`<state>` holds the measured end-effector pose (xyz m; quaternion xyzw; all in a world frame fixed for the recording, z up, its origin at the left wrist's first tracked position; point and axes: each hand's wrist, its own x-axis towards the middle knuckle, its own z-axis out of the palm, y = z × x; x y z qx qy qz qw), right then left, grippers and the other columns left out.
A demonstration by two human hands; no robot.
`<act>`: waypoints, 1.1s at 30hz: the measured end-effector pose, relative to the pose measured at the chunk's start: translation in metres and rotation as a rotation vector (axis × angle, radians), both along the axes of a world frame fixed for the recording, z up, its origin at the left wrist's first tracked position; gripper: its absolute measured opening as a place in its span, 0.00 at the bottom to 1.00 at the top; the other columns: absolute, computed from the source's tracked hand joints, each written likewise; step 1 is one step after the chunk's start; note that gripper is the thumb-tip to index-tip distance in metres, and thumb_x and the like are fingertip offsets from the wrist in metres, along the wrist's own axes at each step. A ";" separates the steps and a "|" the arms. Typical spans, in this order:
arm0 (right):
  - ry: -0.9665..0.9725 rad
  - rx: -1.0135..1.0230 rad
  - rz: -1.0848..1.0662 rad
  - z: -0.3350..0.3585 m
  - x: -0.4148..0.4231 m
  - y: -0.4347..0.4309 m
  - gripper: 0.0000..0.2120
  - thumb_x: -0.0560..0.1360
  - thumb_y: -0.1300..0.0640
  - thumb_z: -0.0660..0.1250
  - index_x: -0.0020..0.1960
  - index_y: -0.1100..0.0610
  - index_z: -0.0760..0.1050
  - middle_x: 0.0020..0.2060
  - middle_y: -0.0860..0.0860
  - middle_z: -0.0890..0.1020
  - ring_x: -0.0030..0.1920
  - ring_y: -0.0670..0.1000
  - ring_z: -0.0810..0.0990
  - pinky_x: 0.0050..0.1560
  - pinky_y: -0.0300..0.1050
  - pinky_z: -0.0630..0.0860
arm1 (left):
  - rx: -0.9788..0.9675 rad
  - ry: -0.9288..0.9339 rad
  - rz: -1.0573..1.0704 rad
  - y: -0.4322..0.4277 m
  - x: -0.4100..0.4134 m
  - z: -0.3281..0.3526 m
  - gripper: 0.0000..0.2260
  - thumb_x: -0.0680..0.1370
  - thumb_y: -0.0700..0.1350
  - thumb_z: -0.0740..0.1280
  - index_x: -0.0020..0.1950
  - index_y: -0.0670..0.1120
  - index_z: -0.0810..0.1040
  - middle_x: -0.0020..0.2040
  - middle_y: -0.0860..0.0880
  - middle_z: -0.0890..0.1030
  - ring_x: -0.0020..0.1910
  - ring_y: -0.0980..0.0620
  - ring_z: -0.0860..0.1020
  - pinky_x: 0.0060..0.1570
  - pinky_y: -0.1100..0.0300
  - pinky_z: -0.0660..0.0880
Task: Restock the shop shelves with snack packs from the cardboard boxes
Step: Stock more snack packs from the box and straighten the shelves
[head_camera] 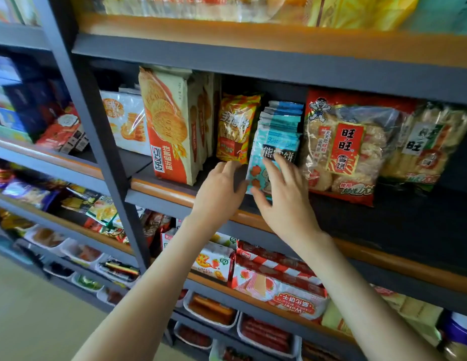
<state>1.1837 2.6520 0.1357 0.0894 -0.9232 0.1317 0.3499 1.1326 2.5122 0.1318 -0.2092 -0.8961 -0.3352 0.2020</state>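
Blue pack (272, 142) stands upright at the front edge of the middle shelf (162, 187), roughly mid-width, with both hands on it. Right hand (284, 199) lies over its front face, fingers spread and fairly straight, thumb at the pack's lower left corner. Left hand (219, 188) is at the pack's left edge, fingers bent. Its tips reach the gap between the blue pack and the orange pack (236, 126), and I cannot tell whether it grips or only touches. The hands are close together but not touching. Both forearms rise past the lower shelf, where red wafer packs (274, 282) lie along its front edge.

Just behind the blue pack, more blue packs (284, 113) are lined up toward the back of the shelf. The orange pack stands just beside them on the left. A tall biscuit box (169, 126) is further left, near the shelf's left end. A rice cracker bag (344, 147) leans just right of the blue row.
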 end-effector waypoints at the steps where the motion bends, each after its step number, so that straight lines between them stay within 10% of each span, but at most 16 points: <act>1: 0.034 -0.061 0.042 -0.003 0.005 -0.010 0.24 0.76 0.51 0.65 0.68 0.61 0.70 0.67 0.59 0.72 0.67 0.57 0.68 0.66 0.55 0.67 | 0.070 0.052 -0.002 -0.008 0.011 -0.006 0.16 0.79 0.45 0.65 0.66 0.42 0.72 0.60 0.44 0.75 0.56 0.47 0.75 0.50 0.60 0.70; 7: -0.138 -0.414 0.540 -0.038 0.039 -0.090 0.15 0.76 0.56 0.60 0.61 0.58 0.75 0.55 0.51 0.79 0.58 0.48 0.75 0.58 0.38 0.72 | 0.244 -0.051 0.134 -0.072 0.081 -0.063 0.13 0.76 0.37 0.64 0.60 0.44 0.76 0.54 0.53 0.78 0.50 0.60 0.76 0.49 0.72 0.70; 13: -0.711 -0.488 0.763 -0.131 0.050 -0.190 0.14 0.74 0.65 0.66 0.59 0.60 0.76 0.52 0.53 0.81 0.52 0.51 0.79 0.56 0.46 0.76 | 0.414 -0.433 0.564 -0.163 0.162 -0.164 0.10 0.77 0.35 0.65 0.52 0.49 0.77 0.41 0.58 0.79 0.37 0.65 0.77 0.42 0.66 0.74; 18: -1.042 -0.264 0.852 -0.205 0.066 -0.291 0.14 0.74 0.63 0.68 0.60 0.62 0.75 0.52 0.56 0.80 0.52 0.54 0.79 0.57 0.49 0.74 | 0.488 -0.665 0.974 -0.254 0.236 -0.253 0.08 0.78 0.37 0.64 0.55 0.44 0.80 0.42 0.48 0.80 0.45 0.47 0.80 0.45 0.60 0.72; 33: -1.589 0.475 0.863 -0.439 0.083 -0.625 0.23 0.76 0.61 0.64 0.70 0.58 0.66 0.66 0.56 0.71 0.63 0.54 0.72 0.60 0.41 0.68 | 0.715 -1.273 1.543 -0.504 0.364 -0.450 0.17 0.81 0.44 0.58 0.70 0.47 0.67 0.63 0.45 0.77 0.59 0.46 0.77 0.52 0.56 0.73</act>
